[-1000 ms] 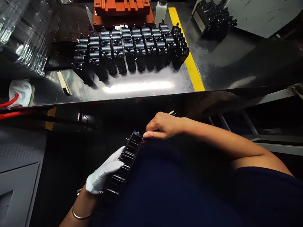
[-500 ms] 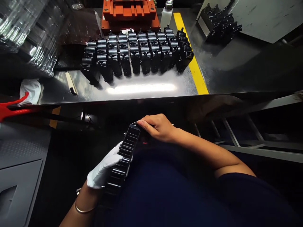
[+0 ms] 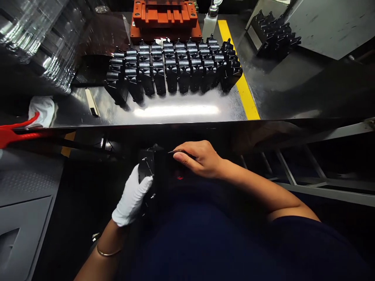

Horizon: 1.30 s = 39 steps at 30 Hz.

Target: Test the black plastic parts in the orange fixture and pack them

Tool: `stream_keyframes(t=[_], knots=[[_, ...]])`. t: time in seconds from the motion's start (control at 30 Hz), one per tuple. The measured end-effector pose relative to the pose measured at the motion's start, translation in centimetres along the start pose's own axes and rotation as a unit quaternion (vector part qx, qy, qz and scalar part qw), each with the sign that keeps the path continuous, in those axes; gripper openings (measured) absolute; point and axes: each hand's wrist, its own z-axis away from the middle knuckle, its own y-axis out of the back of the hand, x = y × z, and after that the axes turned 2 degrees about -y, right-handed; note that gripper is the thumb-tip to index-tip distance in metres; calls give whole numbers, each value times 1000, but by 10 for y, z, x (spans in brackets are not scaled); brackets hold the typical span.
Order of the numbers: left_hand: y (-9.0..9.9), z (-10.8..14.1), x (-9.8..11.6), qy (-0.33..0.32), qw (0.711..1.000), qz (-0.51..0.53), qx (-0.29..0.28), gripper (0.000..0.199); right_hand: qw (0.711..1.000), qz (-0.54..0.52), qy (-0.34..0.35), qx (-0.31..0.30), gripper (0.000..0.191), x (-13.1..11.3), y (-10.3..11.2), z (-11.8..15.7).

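Note:
In a white glove, my left hand grips a black plastic part in front of the bench, one flat side facing up. The part's lower portion blends into the dark background. My bare right hand is closed around a thin dark tool with a fine pointed tip. That tip points left toward the part, with a gap between them. On the metal bench beyond, several similar black parts stand side by side in a row.
An orange-red fixture and a white bottle stand behind the row. A cutter, a white cloth and red handles are at left. More black parts sit right of the yellow strip.
My left hand has turned the black part, so a flat side shows instead of its ribbed edge. The tool tip in my right hand is now apart from it.

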Motion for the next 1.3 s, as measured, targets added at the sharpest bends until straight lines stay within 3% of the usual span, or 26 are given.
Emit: stream_keyframes(t=[0.1,0.3,0.63,0.9,1.03,1.13,1.2,1.3], knots=[[-2,0,-12,-80,982,-131,109,79,996,80,30,15,50,1,3,2],[-5,9,-36,-171,971,-135,103,81,979,169,106,-31,54,4,-1,11],[-8,10,-27,-130,984,-112,51,76,968,191,150,-63,56,4,5,15],[-10,9,-17,-81,990,-119,-3,77,966,177,183,-49,53,5,6,17],[-12,10,-15,-50,991,-118,34,76,969,186,160,-18,53,4,3,19],[-15,11,-16,-28,997,-52,57,69,971,174,161,-14,53,3,0,20],[-16,11,-18,-59,996,0,72,62,979,131,157,-3,50,2,2,21],[-13,12,-23,-172,980,-29,97,50,992,60,105,20,42,0,8,22]])
